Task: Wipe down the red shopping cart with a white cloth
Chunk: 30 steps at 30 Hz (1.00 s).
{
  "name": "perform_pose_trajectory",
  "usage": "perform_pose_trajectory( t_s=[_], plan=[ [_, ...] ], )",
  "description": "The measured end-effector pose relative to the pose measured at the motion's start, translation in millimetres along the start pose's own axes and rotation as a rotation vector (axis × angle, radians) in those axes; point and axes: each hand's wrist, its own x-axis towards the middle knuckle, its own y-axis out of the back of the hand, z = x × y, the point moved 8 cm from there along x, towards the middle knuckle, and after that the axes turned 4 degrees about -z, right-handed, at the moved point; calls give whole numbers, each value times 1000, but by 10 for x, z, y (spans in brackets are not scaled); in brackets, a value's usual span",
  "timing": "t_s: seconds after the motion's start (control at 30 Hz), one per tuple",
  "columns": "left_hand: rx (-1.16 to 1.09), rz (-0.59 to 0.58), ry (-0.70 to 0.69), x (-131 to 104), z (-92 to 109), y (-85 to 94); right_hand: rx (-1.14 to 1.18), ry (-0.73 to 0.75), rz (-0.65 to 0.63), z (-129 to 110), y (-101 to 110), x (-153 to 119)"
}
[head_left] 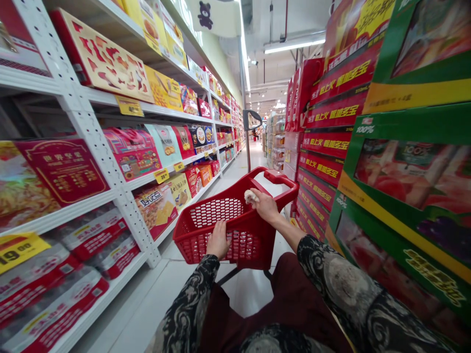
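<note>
A red plastic shopping cart (253, 242) with perforated sides stands in front of my legs, turned so its handle points right. My left hand (218, 241) grips the near rim of its basket, the fingertips reaching over the edge. Bunched in my right hand (266, 206) is a white cloth (251, 197), held above the basket close to the handle end. The right fingers are closed around the cloth. I see no goods in the visible part of the basket, though its near bottom is partly hidden.
White shelving (134, 184) with boxed snacks and yellow price tags (161, 175) lines the left. Stacked red drink cartons (324, 144) and green juice cartons (408, 162) rise close on the right. A grey pole with a looped handle (253, 120) stands beyond the cart.
</note>
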Motion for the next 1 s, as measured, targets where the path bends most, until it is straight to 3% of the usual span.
perform_pose_trajectory(
  t_s=[0.2,0.3,0.4,0.7,0.83,1.0],
  plan=[
    [-6,-4,-2,14,-15,-32,-148,-6,38,121,101,-44],
    [-8,-4,-1,10,-14,-32,-243,99,3,38,11,-112],
    [-8,-5,-6,2,-7,-26,-312,110,-38,-29,-91,-169],
    [-8,-15,-9,-15,-6,-7,-258,127,1,-110,-55,-262],
    [0,-25,-17,-38,-9,24,-224,179,-15,-101,-92,-208],
    [8,-36,-15,-52,-26,34,-183,135,27,-1,-52,-75]
  ],
)
